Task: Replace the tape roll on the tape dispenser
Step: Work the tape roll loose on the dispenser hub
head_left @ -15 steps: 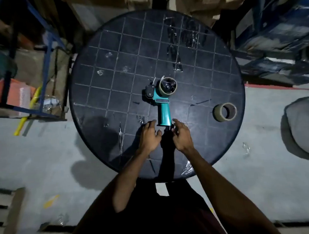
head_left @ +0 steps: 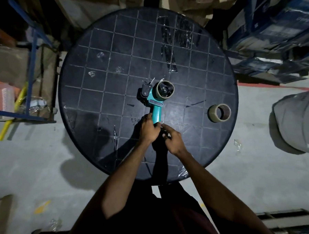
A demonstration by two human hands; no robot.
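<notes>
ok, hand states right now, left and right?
Left hand: closed on the tape dispenser handle.
Right hand: curled, nothing visibly held; cannot tell.

Dispenser (head_left: pixel 153 99) mid-table (head_left: pixel 88 95), spare roll (head_left: pixel 219 113) well to its right nr edge, both hands at handle end.

Head view, steeply downward — table (head_left: pixel 89 109) close below

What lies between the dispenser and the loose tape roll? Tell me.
Only bare table top in the head view: between the teal tape dispenser and the loose tape roll nothing stands, just grid lines and dark scuffs.
</notes>
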